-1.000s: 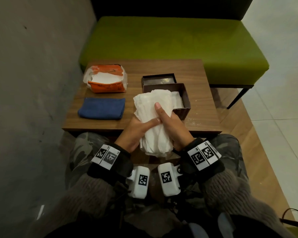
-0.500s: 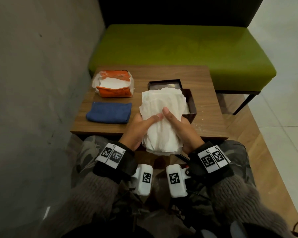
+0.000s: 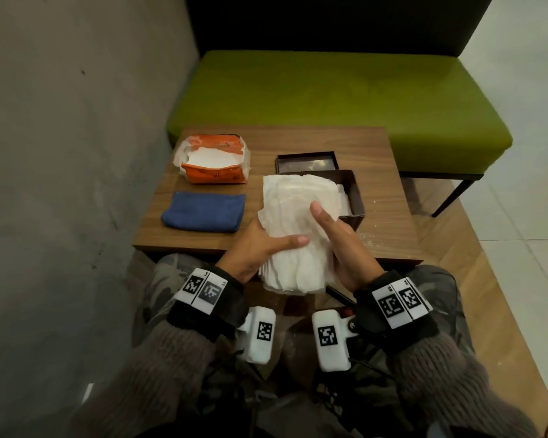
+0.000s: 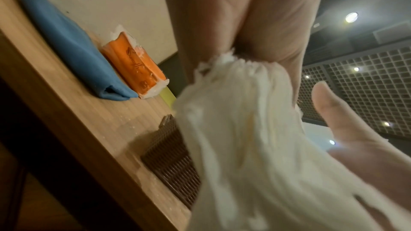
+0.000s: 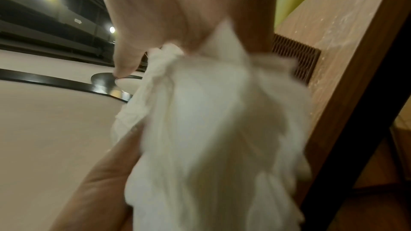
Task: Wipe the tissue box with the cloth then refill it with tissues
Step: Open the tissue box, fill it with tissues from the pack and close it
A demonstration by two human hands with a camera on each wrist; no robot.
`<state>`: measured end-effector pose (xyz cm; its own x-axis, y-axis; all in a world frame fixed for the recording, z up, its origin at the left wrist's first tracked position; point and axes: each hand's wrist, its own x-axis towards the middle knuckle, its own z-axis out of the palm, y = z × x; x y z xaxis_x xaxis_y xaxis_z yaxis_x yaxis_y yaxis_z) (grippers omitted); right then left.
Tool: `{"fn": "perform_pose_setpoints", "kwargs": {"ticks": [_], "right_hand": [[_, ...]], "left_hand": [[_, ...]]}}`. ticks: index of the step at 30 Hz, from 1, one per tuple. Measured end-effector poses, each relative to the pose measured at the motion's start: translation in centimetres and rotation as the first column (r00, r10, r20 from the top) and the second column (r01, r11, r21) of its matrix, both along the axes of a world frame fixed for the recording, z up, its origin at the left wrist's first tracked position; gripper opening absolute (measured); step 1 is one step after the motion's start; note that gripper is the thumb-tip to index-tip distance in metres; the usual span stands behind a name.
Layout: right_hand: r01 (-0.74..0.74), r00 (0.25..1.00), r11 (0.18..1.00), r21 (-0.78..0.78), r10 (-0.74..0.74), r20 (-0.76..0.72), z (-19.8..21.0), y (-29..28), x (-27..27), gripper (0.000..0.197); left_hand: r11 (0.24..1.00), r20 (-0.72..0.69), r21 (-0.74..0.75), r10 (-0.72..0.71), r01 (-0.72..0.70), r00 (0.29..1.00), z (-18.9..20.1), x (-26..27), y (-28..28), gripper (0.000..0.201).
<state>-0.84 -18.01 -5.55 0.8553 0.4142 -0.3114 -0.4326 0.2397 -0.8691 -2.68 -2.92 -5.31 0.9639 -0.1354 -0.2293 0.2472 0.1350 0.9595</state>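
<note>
Both hands hold one white tissue stack (image 3: 293, 235) over the brown tissue box (image 3: 355, 197): left hand (image 3: 260, 248) and right hand (image 3: 345, 245) fingers wrap its sides.

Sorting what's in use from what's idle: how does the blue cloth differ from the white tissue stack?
The blue cloth lies folded flat on the table; the tissue stack is held up between the left hand and right hand, over the table's near edge. The cloth is dark and smooth, the stack white and crinkled. Both are soft and layered.
</note>
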Motion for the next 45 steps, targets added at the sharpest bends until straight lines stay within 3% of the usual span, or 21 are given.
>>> {"fn": "perform_pose_setpoints", "kwargs": {"ticks": [6, 9, 11, 13, 15, 17, 21, 26, 31, 34, 37, 41, 45], "right_hand": [[0.043, 0.990, 0.982, -0.183, -0.018, 0.137, -0.1, -1.3, 1.0, 0.049], [0.056, 0.985, 0.974, -0.221, -0.017, 0.174, 0.2, -2.1, 1.7, 0.052], [0.126, 0.981, 0.980, -0.152, -0.101, 0.164, 0.3, -2.1, 1.8, 0.062], [0.208, 0.973, 0.977, -0.055, -0.201, 0.114, 0.1, -2.0, 2.0, 0.070], [0.271, 0.962, 0.962, 0.034, -0.272, 0.027, 0.0, -1.8, 1.8, 0.064], [0.306, 0.952, 0.947, 0.095, -0.302, -0.056, -0.3, -1.4, 1.5, 0.056], [0.325, 0.945, 0.942, 0.085, -0.318, -0.079, -0.7, -0.2, 0.8, 0.046], [0.176, 0.983, 0.984, 0.012, -0.175, -0.053, 0.3, -2.4, 1.6, 0.052], [0.071, 0.997, 0.989, -0.131, -0.069, 0.022, 1.0, -2.5, 2.2, 0.050], [0.108, 0.993, 0.978, -0.177, -0.099, 0.059, 0.8, -1.5, 2.0, 0.041], [0.103, 0.995, 0.981, -0.167, -0.099, 0.032, 0.8, -1.8, 2.2, 0.057], [0.053, 0.999, 0.988, -0.146, -0.053, 0.006, 0.7, -1.3, 1.8, 0.039], [-0.009, 1.000, 0.976, -0.218, 0.015, 0.026, 0.5, -2.2, 2.1, 0.029]], "left_hand": [[0.977, -0.054, 0.185, -0.093, 0.102, 0.994, 0.2, 1.0, 0.6, 0.051], [0.974, -0.071, 0.203, -0.089, 0.102, 0.993, 0.6, 1.4, 1.1, 0.046], [0.994, -0.086, 0.110, -0.020, 0.029, 0.996, 0.5, 1.3, 1.0, 0.047], [0.992, -0.139, -0.084, 0.085, -0.097, 0.987, -0.3, 1.0, 1.2, 0.054], [0.927, -0.167, -0.329, 0.130, -0.179, 0.977, -1.3, 0.6, 1.5, 0.065], [0.874, -0.165, -0.439, 0.153, -0.211, 0.974, -1.9, 0.1, 1.2, 0.074], [0.906, -0.106, -0.277, 0.302, -0.320, 0.947, -2.0, -0.2, -0.4, 0.053], [0.942, -0.079, -0.174, 0.278, -0.288, 0.957, -1.6, 0.0, 1.3, 0.038], [0.973, -0.068, -0.149, 0.166, -0.174, 0.984, -0.6, 0.4, 1.4, 0.049], [0.967, -0.096, -0.124, 0.212, -0.223, 0.973, -0.5, 0.8, 0.5, 0.050], [0.942, -0.145, -0.189, 0.252, -0.277, 0.957, -0.5, 1.0, 1.3, 0.051], [0.972, -0.141, -0.135, 0.172, -0.191, 0.975, -0.6, 0.5, 0.1, 0.042], [0.947, -0.174, -0.089, 0.291, -0.309, 0.941, -1.0, 0.8, 0.8, 0.041]]}}
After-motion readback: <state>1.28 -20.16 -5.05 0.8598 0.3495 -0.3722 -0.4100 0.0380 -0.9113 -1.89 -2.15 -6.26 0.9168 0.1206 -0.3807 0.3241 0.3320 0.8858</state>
